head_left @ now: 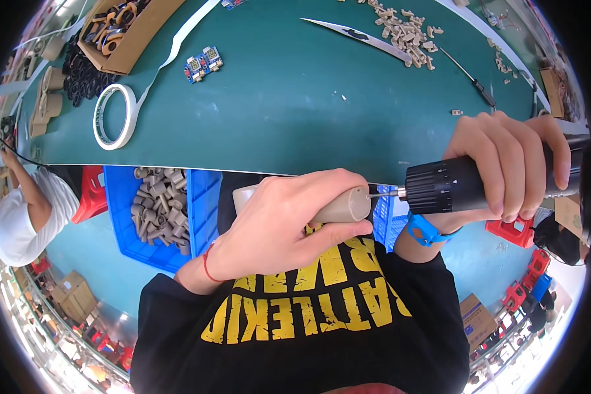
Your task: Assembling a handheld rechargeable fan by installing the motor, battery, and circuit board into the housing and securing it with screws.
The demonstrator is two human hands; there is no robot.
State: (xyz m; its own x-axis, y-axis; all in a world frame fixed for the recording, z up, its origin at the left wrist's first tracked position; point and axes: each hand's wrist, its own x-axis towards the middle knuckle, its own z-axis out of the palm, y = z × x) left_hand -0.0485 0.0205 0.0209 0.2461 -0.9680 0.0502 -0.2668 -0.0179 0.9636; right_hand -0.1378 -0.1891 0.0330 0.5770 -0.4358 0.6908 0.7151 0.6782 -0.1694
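My left hand (282, 223) grips a beige plastic cylinder part (338, 205), held level in front of my chest. My right hand (505, 164) is wrapped around a black electric screwdriver (443, 187), which points left. Its thin metal bit (384, 194) touches the right end face of the beige part. A blue band (423, 231) sits on my right wrist and a red string (207, 262) on my left wrist. Both hands hover just off the near edge of the green table (295, 111).
A blue bin (203, 203) of grey plastic parts (159, 207) stands below the table edge at my left. On the table lie a tape roll (115, 116), two small blue boards (202, 64), a heap of beige pieces (407, 29), a long screwdriver (469, 77) and cardboard boxes (125, 29). Another person (20, 210) sits at left.
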